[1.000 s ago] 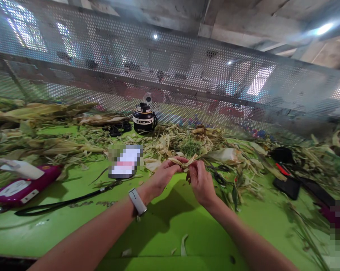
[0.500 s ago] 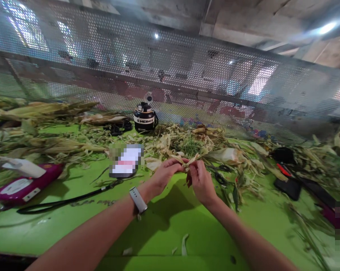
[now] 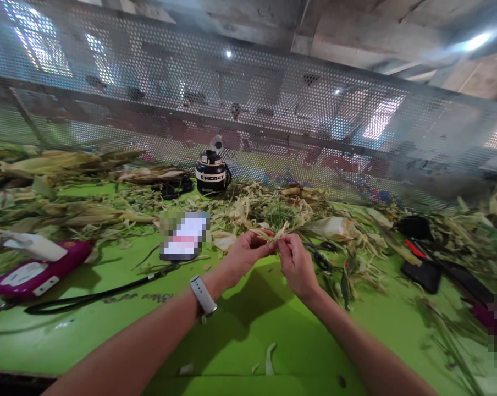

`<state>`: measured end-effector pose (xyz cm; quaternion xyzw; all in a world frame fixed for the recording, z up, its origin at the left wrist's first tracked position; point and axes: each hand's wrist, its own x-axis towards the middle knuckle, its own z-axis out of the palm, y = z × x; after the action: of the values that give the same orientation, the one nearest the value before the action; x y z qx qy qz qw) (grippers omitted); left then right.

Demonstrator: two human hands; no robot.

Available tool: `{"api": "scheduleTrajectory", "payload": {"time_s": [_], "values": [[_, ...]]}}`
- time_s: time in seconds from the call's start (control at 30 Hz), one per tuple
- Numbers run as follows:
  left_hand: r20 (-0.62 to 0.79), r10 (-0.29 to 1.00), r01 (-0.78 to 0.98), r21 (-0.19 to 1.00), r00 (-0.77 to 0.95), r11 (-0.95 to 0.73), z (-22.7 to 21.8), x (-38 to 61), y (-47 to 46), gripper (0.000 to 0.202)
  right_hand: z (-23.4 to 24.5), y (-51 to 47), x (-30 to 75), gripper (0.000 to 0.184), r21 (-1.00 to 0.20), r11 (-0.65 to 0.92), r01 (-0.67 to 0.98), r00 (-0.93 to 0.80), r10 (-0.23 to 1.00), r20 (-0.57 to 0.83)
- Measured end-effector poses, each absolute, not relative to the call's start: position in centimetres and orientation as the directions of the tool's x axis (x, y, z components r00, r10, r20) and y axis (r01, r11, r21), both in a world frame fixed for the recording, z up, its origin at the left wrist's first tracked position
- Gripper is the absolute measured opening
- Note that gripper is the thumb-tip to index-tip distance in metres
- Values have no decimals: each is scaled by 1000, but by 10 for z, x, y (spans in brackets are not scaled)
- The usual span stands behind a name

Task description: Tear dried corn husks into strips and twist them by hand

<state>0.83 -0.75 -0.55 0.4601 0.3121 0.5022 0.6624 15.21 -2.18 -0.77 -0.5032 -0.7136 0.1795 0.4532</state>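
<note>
Pale strips of corn husk (image 3: 278, 235) are pinched between my two hands, above the green table (image 3: 248, 352). My left hand (image 3: 246, 254), with a light watch on its wrist, grips the strips from the left, thumb and fingers closed. From the right, my right hand (image 3: 297, 263) pinches the same strips, its fingers curled. Just beyond my hands lies a heap of husk shreds (image 3: 248, 206) with green bits in it. To the right of my right hand sits a pair of dark-handled scissors (image 3: 323, 258), partly under the scraps.
A black bottle (image 3: 210, 179) stands at the back before a perforated metal screen (image 3: 257, 99). A phone (image 3: 185, 235) with a black strap lies left of my hands, a purple power strip (image 3: 46, 269) farther left. Dark devices (image 3: 421, 275) and more husks lie right.
My fingers have shifted slightly on the husk strips, and the strips' tips have changed shape. My right hand has turned a little. The things on the table stay where they were.
</note>
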Motion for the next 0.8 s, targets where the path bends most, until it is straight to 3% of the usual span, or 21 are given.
{"api": "scheduleTrajectory", "payload": {"time_s": [0.13, 0.33, 0.53, 0.7, 0.8], "values": [[38, 926, -400, 908, 375, 125, -4, 8, -9, 40, -7, -23, 151, 16, -724, 451, 522, -75, 870, 488], [7, 963, -429, 896, 271, 114, -4, 4, -1, 37, -7, -20, 154, 24, -713, 436, 548, -108, 883, 457], [7, 971, -416, 904, 237, 95, -3, 0, 1, 31, -5, -19, 158, 21, -431, 589, 684, -241, 740, 628], [46, 975, -257, 966, 216, 12, -7, 2, 1, 27, -5, -17, 162, 28, -162, 567, 808, -364, 696, 619], [44, 978, -179, 984, 204, -7, -7, 2, 0, 27, -4, -15, 163, 27, -138, 567, 812, -383, 697, 607]]}}
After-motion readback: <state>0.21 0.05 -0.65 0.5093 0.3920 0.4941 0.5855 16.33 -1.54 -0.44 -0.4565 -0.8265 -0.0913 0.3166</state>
